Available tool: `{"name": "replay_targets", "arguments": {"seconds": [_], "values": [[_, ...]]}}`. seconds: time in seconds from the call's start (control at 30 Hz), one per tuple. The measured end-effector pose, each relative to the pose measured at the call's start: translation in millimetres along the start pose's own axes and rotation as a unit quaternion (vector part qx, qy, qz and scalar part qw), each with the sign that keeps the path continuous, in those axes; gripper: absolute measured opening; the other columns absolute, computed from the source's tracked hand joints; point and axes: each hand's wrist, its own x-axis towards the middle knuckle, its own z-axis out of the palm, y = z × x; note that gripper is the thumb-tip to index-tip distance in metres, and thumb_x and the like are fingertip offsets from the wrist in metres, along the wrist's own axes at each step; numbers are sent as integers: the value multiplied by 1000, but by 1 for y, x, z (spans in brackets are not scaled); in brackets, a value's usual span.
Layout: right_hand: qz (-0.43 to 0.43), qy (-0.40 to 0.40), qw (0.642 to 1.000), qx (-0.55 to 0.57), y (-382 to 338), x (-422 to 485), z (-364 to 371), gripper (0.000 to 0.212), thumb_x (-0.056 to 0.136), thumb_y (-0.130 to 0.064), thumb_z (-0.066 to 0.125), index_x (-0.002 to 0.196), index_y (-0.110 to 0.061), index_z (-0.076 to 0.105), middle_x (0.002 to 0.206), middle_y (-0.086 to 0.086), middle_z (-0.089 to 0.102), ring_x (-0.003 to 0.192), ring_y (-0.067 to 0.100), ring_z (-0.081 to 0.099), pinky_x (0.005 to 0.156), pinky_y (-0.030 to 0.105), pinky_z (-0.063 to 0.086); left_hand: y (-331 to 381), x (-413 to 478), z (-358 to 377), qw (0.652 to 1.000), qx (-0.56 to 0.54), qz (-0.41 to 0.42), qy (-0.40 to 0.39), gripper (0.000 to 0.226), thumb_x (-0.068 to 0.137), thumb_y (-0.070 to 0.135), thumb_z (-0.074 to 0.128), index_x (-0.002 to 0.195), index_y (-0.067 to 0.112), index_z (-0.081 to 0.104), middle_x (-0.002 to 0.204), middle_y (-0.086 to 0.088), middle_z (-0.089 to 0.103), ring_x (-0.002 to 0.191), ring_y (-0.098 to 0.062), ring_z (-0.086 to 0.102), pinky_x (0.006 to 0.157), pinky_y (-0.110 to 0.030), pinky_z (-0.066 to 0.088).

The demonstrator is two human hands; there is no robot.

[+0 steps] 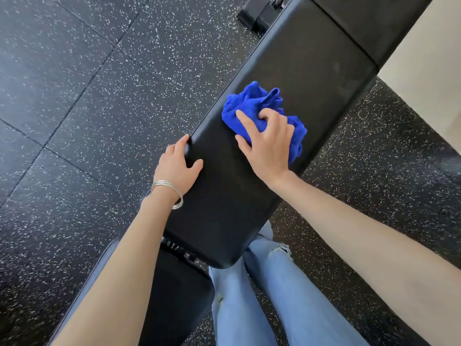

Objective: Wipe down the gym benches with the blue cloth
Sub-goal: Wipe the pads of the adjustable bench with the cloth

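A long black padded gym bench (294, 71) runs diagonally from the lower middle to the upper right. A crumpled blue cloth (247, 103) lies on its pad near the middle. My right hand (268, 143) lies on top of the cloth, fingers curled into its folds, holding it against the pad. My left hand (178, 164) grips the bench's left edge, thumb on top of the pad and fingers wrapped over the side. Thin silver bangles sit on my left wrist.
Black rubber floor tiles (87, 96) with white specks surround the bench. A second black pad (374, 23) adjoins the far end, with a white wall (429, 66) at the right. My legs in light blue jeans (262, 295) stand at the bench's near end.
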Motion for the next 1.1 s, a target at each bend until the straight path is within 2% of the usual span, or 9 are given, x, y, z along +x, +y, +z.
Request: {"name": "replay_targets", "arguments": {"seconds": [0.1, 0.2, 0.3, 0.4, 0.5, 0.57, 0.67, 0.9, 1.1], "values": [[-108, 3, 994, -6, 7, 10, -1, 35, 77, -33, 62, 112, -33, 64, 96, 7, 60, 82, 27, 51, 65, 36, 38, -1, 0, -3, 1000, 2, 10, -12, 68, 89, 29, 57, 148, 26, 23, 143, -9, 37, 130, -30, 36, 107, -41, 31], [-140, 20, 989, -45, 31, 36, -2, 38, 73, -25, 61, 111, -33, 61, 91, 6, 62, 74, 26, 54, 60, 33, 40, -2, 0, -4, 999, 19, 20, -22, 71, 89, 29, 57, 149, 24, 20, 144, -10, 36, 130, -31, 35, 106, -42, 32], [-74, 23, 994, -73, 57, 62, -6, 44, 74, -13, 58, 113, -33, 58, 95, 6, 64, 71, 27, 58, 60, 31, 41, -2, 2, -5, 999, 24, 22, -28, 71, 88, 29, 57, 149, 23, 20, 142, -10, 37, 129, -31, 37, 106, -43, 34], [53, -99, 994, -5, 63, 80, -14, 44, 89, -26, 46, 133, -29, 49, 119, 11, 54, 98, 32, 53, 80, 41, 39, -2, 1, -4, 999, 31, 27, -27, 72, 88, 29, 57, 149, 22, 19, 141, -10, 38, 127, -32, 37, 106, -42, 34], [-3, -146, 989, -11, 55, 68, -17, 64, 86, -55, 38, 141, -22, 39, 128, 18, 46, 106, 37, 47, 83, 45, 38, -2, 1, -3, 999, 31, 32, -25, 73, 88, 28, 58, 149, 20, 19, 142, -11, 37, 128, -33, 36, 106, -42, 32], [-37, -133, 989, -51, 51, 56, -12, 66, 85, -55, 39, 140, -19, 41, 124, 21, 49, 99, 39, 50, 75, 45, 41, -3, 0, -2, 999, 32, 33, -24, 75, 87, 29, 58, 150, 20, 18, 142, -11, 37, 128, -33, 36, 106, -43, 33], [-8, -110, 990, -87, 50, 66, -4, 59, 86, -49, 33, 136, -20, 45, 121, 20, 52, 95, 38, 51, 72, 44, 39, -5, 1, -2, 998, 36, 39, -24, 76, 87, 30, 58, 150, 20, 16, 144, -8, 36, 130, -31, 35, 107, -43, 33], [118, -127, 982, -69, 9, 124, 5, 51, 94, -49, 40, 141, -30, 34, 134, 9, 40, 114, 30, 40, 87, 42, 34, -4, 2, 1, 999, 15, 45, -9, 74, 87, 27, 59, 149, 18, 19, 143, -8, 37, 130, -31, 36, 107, -41, 31], [-68, -66, 992, -77, -33, 72, 15, 38, 78, -44, 50, 112, -31, 63, 101, 5, 62, 86, 28, 57, 66, 36, 38, -8, 2, -3, 999, 13, 25, -26, 76, 88, 30, 58, 149, 11, 18, 147, -10, 35, 135, -29, 33, 111, -39, 28]]}}
